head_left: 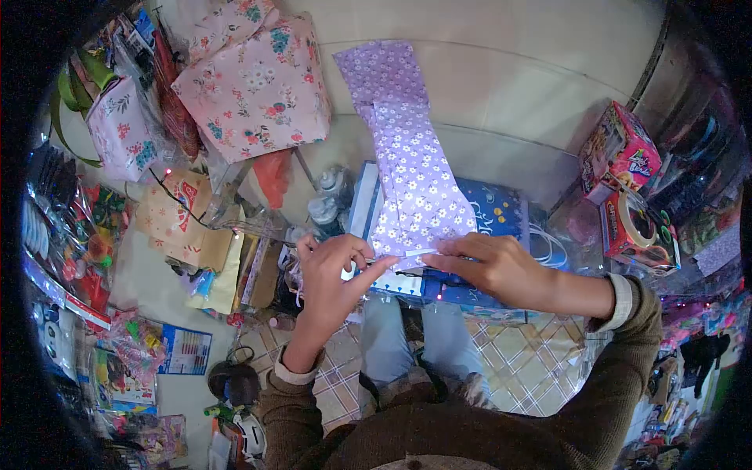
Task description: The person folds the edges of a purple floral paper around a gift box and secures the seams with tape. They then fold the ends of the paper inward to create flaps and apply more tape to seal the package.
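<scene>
Fingers (368, 262) of the left hand (333, 274) and right hand (489, 266) are closed, pinching the near edge of the purple flowered wrapping paper (411, 184), holding it taut over the blue gift box (489, 215) on the lap.

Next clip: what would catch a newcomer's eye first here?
At centre, the left hand and right hand pinch the near edge of a purple flowered wrapping paper lying over a blue box. A pink floral bag sits upper left, a colourful toy box at right.
</scene>
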Demonstrator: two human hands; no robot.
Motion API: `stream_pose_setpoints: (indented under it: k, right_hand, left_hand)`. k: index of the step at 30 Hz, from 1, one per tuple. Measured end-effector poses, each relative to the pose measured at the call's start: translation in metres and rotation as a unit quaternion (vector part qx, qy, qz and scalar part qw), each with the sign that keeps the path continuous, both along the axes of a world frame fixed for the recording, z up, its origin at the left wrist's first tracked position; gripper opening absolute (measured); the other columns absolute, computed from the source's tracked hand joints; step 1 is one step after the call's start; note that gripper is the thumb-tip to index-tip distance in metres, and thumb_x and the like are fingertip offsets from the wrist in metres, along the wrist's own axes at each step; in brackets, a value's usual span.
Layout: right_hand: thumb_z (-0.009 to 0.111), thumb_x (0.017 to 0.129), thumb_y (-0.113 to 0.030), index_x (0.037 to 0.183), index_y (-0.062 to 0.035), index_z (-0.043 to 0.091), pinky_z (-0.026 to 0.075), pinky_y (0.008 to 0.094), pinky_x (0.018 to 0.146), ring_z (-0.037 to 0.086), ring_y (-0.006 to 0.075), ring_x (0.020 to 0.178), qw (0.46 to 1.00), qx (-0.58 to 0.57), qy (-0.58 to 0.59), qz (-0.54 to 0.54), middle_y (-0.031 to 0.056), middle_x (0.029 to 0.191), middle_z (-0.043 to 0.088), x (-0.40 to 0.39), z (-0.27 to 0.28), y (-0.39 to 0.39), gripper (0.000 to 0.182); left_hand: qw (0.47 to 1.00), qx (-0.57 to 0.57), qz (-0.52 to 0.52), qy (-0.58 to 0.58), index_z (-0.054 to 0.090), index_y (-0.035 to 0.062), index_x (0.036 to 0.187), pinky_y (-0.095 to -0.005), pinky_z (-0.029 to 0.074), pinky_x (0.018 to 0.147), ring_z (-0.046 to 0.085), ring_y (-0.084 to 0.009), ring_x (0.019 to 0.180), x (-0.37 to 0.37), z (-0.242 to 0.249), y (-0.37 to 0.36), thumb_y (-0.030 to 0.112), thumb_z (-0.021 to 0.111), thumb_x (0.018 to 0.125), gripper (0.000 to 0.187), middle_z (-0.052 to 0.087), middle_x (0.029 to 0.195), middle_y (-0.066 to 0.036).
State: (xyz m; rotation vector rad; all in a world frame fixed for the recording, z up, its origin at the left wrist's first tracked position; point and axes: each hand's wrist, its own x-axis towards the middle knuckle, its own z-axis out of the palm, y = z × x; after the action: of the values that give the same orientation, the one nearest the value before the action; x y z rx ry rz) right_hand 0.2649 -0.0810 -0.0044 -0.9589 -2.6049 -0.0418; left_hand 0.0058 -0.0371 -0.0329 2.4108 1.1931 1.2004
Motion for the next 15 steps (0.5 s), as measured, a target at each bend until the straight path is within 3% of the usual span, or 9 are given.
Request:
stream_pose_setpoints:
  k: [3,6,9,12,15]
  right_hand:
    - [0.057,0.078,-0.005,0.127,-0.0049,0.056,0.058,0.0363,0.079,0.065,0.0291,0.099,1.0,0.009,-0.019,-0.002,0.0159,0.115,0.062,-0.003,0.004,-0.003,0.049]
    - [0.06,0.077,-0.009,0.133,-0.0085,0.054,0.057,0.0368,0.076,0.065,0.0271,0.097,0.999,0.038,-0.032,-0.009,0.013,0.116,0.06,-0.005,0.0,-0.005,0.056]
    - [0.058,0.077,-0.007,0.121,0.0008,0.057,0.058,0.0337,0.078,0.065,0.028,0.098,0.996,0.081,-0.036,0.006,0.0169,0.111,0.061,-0.007,0.001,-0.006,0.046]
    - [0.059,0.076,-0.007,0.121,0.0014,0.057,0.058,0.0338,0.077,0.065,0.0274,0.097,0.995,0.098,-0.037,0.006,0.0163,0.108,0.061,-0.009,-0.001,-0.006,0.045]
    - [0.059,0.078,-0.01,0.13,-0.0059,0.054,0.058,0.0348,0.074,0.065,0.0276,0.096,0.996,0.071,-0.043,-0.009,0.0149,0.115,0.06,-0.008,-0.004,-0.007,0.052]
  left_hand:
    - [1.0,0.003,0.011,0.017,0.057,0.013,0.07,-0.0333,0.025,0.078,0.049,-0.0109,0.056,0.001,0.0,0.0,0.027,0.082,0.073,0.028,0.054,0.061,0.005]
    - [1.0,0.002,0.003,0.017,0.059,0.0132,0.072,-0.034,0.025,0.079,0.051,-0.0118,0.061,-0.001,0.001,0.0,0.028,0.081,0.072,0.027,0.055,0.065,0.003]
    - [0.993,0.114,-0.019,0.013,0.064,0.0134,0.078,-0.0352,0.027,0.081,0.056,-0.0132,0.072,-0.003,-0.003,0.003,0.024,0.081,0.072,0.021,0.062,0.079,0.002]
    - [0.96,0.25,-0.1,0.079,0.069,0.0128,0.091,-0.0365,0.032,0.083,0.059,-0.0149,0.087,-0.013,-0.007,0.002,0.021,0.081,0.07,0.026,0.064,0.095,0.001]
    - [0.947,0.252,-0.156,0.125,0.069,0.0116,0.104,-0.0361,0.037,0.083,0.06,-0.0146,0.093,-0.012,-0.009,0.003,0.019,0.08,0.069,0.037,0.064,0.1,0.002]
